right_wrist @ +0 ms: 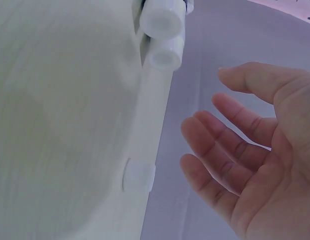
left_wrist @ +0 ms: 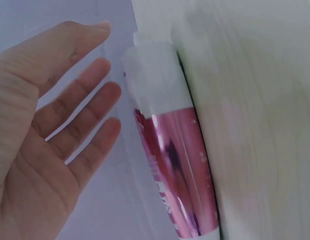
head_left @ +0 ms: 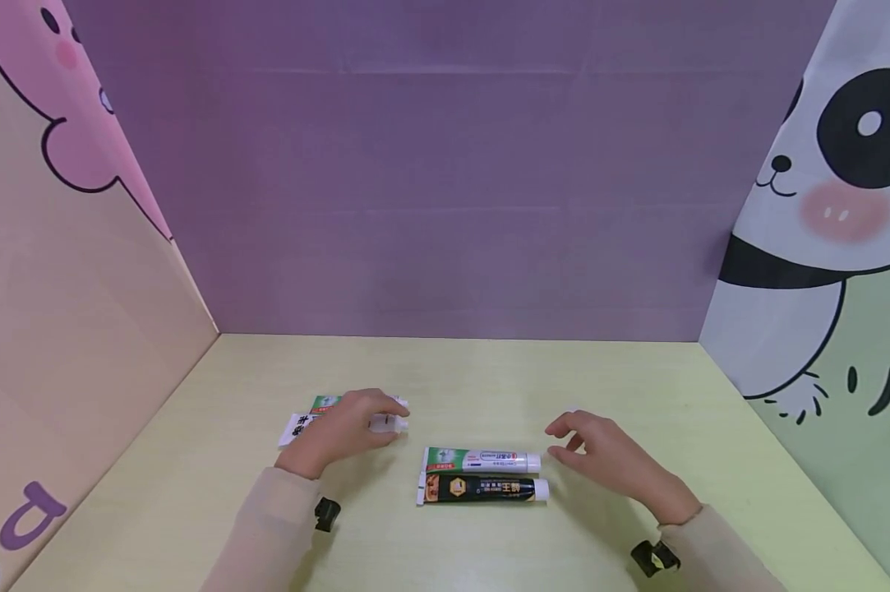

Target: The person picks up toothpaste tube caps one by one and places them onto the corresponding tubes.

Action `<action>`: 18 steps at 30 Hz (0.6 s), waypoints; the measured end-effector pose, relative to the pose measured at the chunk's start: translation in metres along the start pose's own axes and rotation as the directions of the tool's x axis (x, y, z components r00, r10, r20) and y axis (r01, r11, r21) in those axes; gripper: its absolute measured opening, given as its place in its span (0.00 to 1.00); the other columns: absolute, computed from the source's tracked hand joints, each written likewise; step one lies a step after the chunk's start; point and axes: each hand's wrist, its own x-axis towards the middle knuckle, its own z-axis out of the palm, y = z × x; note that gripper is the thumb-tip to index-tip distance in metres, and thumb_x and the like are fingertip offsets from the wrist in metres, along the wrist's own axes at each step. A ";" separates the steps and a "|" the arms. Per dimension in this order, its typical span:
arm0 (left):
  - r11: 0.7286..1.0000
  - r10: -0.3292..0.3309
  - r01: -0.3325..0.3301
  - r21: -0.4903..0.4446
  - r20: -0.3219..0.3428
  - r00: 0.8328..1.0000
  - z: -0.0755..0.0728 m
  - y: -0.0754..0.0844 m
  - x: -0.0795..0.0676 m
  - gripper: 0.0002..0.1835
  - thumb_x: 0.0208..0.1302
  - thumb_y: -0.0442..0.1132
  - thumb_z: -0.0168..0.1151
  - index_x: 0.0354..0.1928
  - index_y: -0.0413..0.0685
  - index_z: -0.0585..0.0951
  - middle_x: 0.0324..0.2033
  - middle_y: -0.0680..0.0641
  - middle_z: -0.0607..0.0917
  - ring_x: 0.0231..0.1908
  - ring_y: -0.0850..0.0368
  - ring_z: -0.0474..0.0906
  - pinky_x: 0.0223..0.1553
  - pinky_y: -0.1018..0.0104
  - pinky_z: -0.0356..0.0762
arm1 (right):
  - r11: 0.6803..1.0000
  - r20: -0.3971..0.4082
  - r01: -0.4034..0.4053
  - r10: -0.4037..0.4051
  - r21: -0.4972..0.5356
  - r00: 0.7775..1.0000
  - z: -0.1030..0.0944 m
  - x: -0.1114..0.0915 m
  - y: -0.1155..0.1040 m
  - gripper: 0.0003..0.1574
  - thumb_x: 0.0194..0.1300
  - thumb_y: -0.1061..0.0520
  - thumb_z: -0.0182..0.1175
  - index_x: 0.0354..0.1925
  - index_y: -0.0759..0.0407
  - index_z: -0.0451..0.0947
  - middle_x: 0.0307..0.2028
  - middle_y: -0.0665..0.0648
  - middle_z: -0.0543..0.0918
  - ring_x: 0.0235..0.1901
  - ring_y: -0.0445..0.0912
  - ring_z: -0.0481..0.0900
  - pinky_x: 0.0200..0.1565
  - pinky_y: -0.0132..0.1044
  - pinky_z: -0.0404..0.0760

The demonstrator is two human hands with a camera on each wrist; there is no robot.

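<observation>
My left hand (head_left: 344,432) is above two toothpaste tubes lying at the left, partly covering both. The rear one is a green-ended tube (head_left: 325,403); the front one is a white tube (head_left: 294,427) with black lettering. Seen from the left wrist, a tube with a pink metallic band (left_wrist: 177,165) lies beside the loosely bent fingers, which hold nothing. My right hand (head_left: 611,456), fingers relaxed and apart, hovers by the capped ends of two more tubes in the middle: a green-and-white toothpaste tube (head_left: 481,460) and, nearer me, a black toothpaste tube (head_left: 481,489).
A small white object (right_wrist: 139,175) rests on the pale wooden table (head_left: 489,551), partly hidden behind my right fingers in the head view. A purple panel (head_left: 445,189) closes off the back. Printed side walls stand left and right.
</observation>
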 end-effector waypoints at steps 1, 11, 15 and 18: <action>1.000 -0.014 0.014 0.001 0.000 1.000 0.000 -0.002 0.000 0.16 0.60 0.33 0.70 0.51 0.41 0.86 0.48 0.47 0.85 0.43 0.52 0.80 0.45 0.60 0.80 | 1.000 -0.003 -0.005 0.005 -0.002 1.000 -0.001 0.000 0.001 0.12 0.68 0.58 0.65 0.49 0.60 0.80 0.45 0.56 0.83 0.37 0.41 0.81 0.42 0.44 0.81; 0.984 -0.164 0.165 0.061 -0.021 0.986 0.000 -0.016 -0.007 0.18 0.56 0.33 0.73 0.51 0.44 0.87 0.41 0.47 0.84 0.36 0.56 0.74 0.36 0.64 0.73 | 0.998 -0.034 -0.056 0.056 -0.008 0.998 -0.009 -0.001 0.010 0.13 0.68 0.56 0.65 0.49 0.59 0.81 0.45 0.56 0.83 0.38 0.41 0.81 0.41 0.41 0.79; 0.961 -0.251 0.252 0.112 -0.029 0.968 0.002 -0.021 -0.009 0.23 0.52 0.33 0.77 0.54 0.49 0.86 0.46 0.45 0.85 0.38 0.54 0.76 0.41 0.57 0.77 | 0.998 -0.049 -0.060 0.059 -0.015 0.997 -0.010 -0.002 0.015 0.13 0.67 0.57 0.66 0.48 0.59 0.81 0.45 0.56 0.83 0.38 0.43 0.81 0.41 0.43 0.80; 0.950 -0.269 0.272 0.153 -0.043 0.962 0.005 -0.025 -0.009 0.25 0.50 0.34 0.78 0.54 0.51 0.86 0.45 0.46 0.85 0.38 0.53 0.77 0.42 0.54 0.78 | 0.997 -0.047 -0.069 0.068 -0.018 0.997 -0.011 -0.002 0.017 0.14 0.66 0.57 0.67 0.49 0.60 0.80 0.45 0.56 0.83 0.38 0.44 0.80 0.41 0.43 0.80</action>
